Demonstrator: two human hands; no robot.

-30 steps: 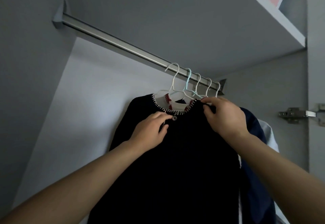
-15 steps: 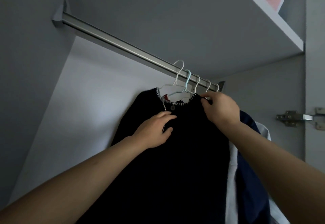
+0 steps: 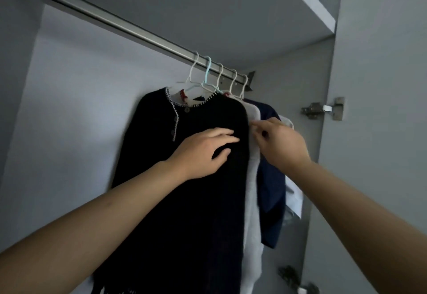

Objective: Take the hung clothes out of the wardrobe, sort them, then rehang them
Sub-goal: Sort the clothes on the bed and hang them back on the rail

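A black cardigan [image 3: 191,178] with pale stitched trim is hanging on a white hanger [image 3: 193,72] from the metal rail [image 3: 120,24], nearest of a bunch of clothes crowded at the rail's right end. The left hand [image 3: 203,150] is lying flat against the cardigan's front, fingers relaxed and spread. The right hand [image 3: 280,143] is reaching in just beside its right edge, fingers curled and blurred; whether it is pinching fabric cannot be told. Behind the cardigan a light grey garment [image 3: 253,178] and a navy garment [image 3: 271,178] are hanging. A door hinge [image 3: 323,108] is showing to the right.
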